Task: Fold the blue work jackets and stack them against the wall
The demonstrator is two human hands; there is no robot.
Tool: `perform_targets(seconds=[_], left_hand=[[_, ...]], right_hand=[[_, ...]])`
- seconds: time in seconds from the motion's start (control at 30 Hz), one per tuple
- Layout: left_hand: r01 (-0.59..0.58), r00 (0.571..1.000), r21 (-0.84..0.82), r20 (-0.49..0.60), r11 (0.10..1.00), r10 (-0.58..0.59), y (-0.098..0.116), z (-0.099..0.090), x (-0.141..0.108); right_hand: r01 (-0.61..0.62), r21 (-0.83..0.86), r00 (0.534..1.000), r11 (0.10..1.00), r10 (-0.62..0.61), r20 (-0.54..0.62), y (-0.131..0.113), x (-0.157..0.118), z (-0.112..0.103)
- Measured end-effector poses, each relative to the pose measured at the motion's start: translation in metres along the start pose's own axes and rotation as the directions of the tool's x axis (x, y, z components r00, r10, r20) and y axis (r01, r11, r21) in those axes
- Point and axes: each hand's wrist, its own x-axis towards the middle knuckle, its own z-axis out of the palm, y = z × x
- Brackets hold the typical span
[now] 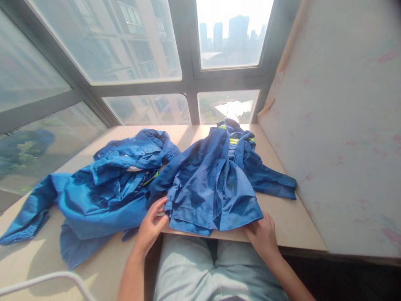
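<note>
The blue jacket (197,184) is lying on the pale tabletop (291,228), directly in front of the person — its collar end is pointing toward the window and its hem is running along the near edge. Yellow-green bands (233,141) are showing near the collar. One sleeve (275,182) is extending to the right, flat against the surface.

The left hand (153,223) is touching the gathered left end of the hem. Its thumb and forefinger are standing apart at the cloth; I cannot tell whether they are pinching it. The right hand (263,234) is resting at the opposite hem corner. The cloth is hiding its fingertips, so their grip I cannot tell.

To the left, a second blue garment (103,209) is lying rumpled beside the jacket. A white tube (46,276) is curving across the lower left corner of the view. The person's pale trousers (188,267) are showing below the near edge.

Beyond the tabletop, the grey window frame (188,50) is enclosing several panes — hazy buildings (238,29) are standing outside. A pink-patterned wall (338,146) is bounding the right side.
</note>
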Motion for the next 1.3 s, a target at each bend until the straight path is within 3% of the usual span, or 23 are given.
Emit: perform_targets(seconds=[0.13,0.23,0.33,0.5,0.67,0.73,0.83,1.03,1.13,1.2,1.3], left_hand=[[-0.045,0.991,0.139,-0.116,0.989,0.061,-0.007,0.007,0.000],[-0.057,0.952,0.264,-0.275,0.963,0.131,-0.012,0.010,0.003],[-0.012,0.916,0.337,-0.373,0.942,0.145,-0.012,0.013,0.006],[-0.029,0.924,0.429,-0.332,0.903,0.187,-0.009,0.026,0.008],[-0.021,0.952,0.433,-0.266,0.901,0.151,-0.015,0.041,0.009],[0.020,0.943,0.456,-0.304,0.890,0.135,-0.014,0.039,0.010],[0.122,0.905,0.451,-0.416,0.884,0.087,-0.010,0.022,0.012],[0.275,0.846,0.350,-0.531,0.896,-0.052,-0.005,-0.019,0.017],[0.293,0.850,0.331,-0.520,0.897,-0.086,-0.002,-0.020,0.017],[0.305,0.865,0.333,-0.488,0.892,-0.114,0.001,-0.017,0.017],[0.338,0.901,0.376,-0.394,0.863,-0.181,0.004,-0.014,0.016]], right_hand=[[0.015,0.146,0.998,0.989,-0.007,-0.055,0.001,0.006,0.002],[0.001,0.194,0.994,0.981,0.020,-0.105,0.003,0.010,-0.004],[-0.089,0.200,0.989,0.976,0.111,-0.101,0.004,0.015,-0.011],[-0.251,0.080,0.968,0.965,0.248,0.050,0.001,0.018,-0.014],[-0.246,-0.017,0.967,0.969,0.246,0.064,-0.006,0.021,-0.008],[-0.250,-0.028,0.967,0.968,0.251,0.038,-0.006,0.028,-0.014],[-0.258,-0.076,0.966,0.963,0.256,-0.033,0.007,0.046,-0.038],[-0.323,-0.273,0.932,0.906,0.255,-0.259,0.050,0.085,-0.118],[-0.277,-0.349,0.927,0.895,0.154,-0.341,0.058,0.091,-0.145],[-0.256,-0.379,0.929,0.889,0.118,-0.351,0.060,0.090,-0.153],[-0.288,-0.382,0.941,0.878,0.184,-0.285,0.065,0.083,-0.151]])
